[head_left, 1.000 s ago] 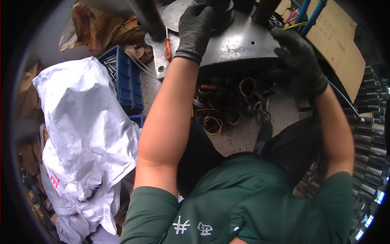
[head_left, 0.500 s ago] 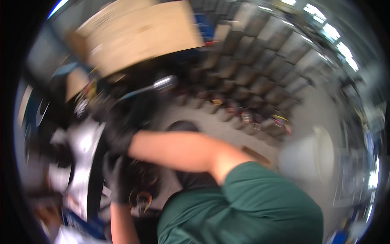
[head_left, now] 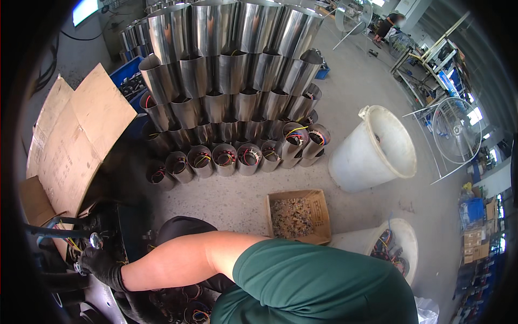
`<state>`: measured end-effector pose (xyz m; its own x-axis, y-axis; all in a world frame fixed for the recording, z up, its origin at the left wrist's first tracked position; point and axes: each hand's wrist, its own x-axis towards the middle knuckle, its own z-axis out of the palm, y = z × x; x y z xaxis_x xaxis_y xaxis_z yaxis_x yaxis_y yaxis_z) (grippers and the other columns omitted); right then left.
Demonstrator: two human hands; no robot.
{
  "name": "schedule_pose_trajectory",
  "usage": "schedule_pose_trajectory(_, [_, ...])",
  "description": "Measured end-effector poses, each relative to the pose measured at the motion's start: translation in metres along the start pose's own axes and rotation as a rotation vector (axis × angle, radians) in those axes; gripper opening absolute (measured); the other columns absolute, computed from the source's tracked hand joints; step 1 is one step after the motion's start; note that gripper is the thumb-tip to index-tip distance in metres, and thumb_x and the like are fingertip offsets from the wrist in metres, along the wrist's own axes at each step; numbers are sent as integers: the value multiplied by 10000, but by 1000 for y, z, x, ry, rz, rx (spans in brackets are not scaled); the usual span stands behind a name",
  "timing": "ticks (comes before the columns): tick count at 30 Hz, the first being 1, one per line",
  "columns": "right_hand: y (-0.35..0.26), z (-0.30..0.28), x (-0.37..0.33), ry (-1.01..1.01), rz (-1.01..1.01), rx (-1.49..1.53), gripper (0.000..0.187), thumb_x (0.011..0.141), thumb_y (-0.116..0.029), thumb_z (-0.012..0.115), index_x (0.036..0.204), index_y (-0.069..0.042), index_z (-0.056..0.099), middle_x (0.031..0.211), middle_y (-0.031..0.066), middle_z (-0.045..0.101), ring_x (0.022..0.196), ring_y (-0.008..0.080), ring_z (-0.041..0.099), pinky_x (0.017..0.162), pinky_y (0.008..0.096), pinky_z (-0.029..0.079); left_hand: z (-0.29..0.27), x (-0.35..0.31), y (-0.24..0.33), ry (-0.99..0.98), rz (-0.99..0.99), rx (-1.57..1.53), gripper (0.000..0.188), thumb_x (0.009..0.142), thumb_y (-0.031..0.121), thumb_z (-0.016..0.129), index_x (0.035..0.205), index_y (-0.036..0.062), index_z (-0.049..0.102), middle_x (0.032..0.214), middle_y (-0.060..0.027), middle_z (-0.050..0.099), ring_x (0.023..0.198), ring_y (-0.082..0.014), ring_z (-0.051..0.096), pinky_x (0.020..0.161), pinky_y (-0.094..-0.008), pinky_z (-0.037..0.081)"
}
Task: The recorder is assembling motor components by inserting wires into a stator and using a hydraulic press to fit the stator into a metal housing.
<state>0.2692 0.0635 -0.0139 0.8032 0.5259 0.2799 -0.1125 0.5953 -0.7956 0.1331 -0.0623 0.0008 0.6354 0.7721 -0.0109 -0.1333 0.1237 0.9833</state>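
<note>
My right hand [head_left: 102,267], in a black glove, reaches far left to a dark machine. Its fingers are curled beside a small metal fitting [head_left: 81,268]; what lies inside them is hidden. Just above the hand, a dark bar [head_left: 62,232] ends in a shiny rounded metal tip [head_left: 96,241]. Red and yellow wires [head_left: 72,244] run close to the fingers. Lower down, my left hand [head_left: 141,309], also gloved in black, is beside a grey metal surface [head_left: 103,298]. Its fingers are dark and partly out of sight.
Steel cylinders [head_left: 216,108] stand stacked ahead, several with coloured wires inside. A cardboard sheet [head_left: 81,129] rises at the left. On the right are a white tub [head_left: 350,162], a second tub [head_left: 413,245] holding wired parts, and a cardboard box [head_left: 321,216] of small bits. A fan [head_left: 456,129] stands beyond.
My view has swung, and the blur is gone. The cylinders now show ahead and the cardboard at far left. Both hands appear lower and farther left in the picture.
</note>
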Motion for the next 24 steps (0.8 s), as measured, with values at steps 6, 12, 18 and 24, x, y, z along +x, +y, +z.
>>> schedule_pose_trajectory(6, [-73, 21, -32, -84, 282, 97, 291, 1060, -303, 618, 895, -64, 653, 746, 115, 610, 713, 281, 629, 703, 446, 509, -61, -17, 1, -81, 35, 385, 393, 1010, 256, 744, 1270, -24, 653, 1160, -114, 726, 1068, -202, 677, 968, -357, 535])
schedule_pose_trajectory(12, [-118, -15, -36, -337, -134, -585, 508, 966, -531, 620, 827, -47, 685, 886, 198, 693, 903, 414, 670, 826, 495, 526, -44, -4, -9, -115, 14, 315, 400, 1038, 249, 715, 1318, -27, 642, 1235, -141, 717, 1138, -240, 676, 1027, -388, 526])
schedule_pose_trajectory(18, [-100, -18, -29, -536, -578, -1090, 669, 907, -694, 587, 970, -53, 768, 1019, 166, 724, 979, 361, 703, 807, 491, 560, -42, 2, -18, -71, -51, 84, 405, 1058, 244, 690, 1354, -26, 631, 1293, -163, 701, 1192, -283, 669, 1060, -426, 524])
schedule_pose_trajectory(24, [-78, -24, -19, -402, -743, -1113, 732, 858, -755, 617, 980, -50, 770, 1026, 180, 709, 999, 363, 687, 808, 487, 552, -26, 11, -24, -33, -114, -160, 411, 1078, 239, 665, 1390, -25, 619, 1351, -185, 686, 1246, -326, 663, 1093, -464, 521])
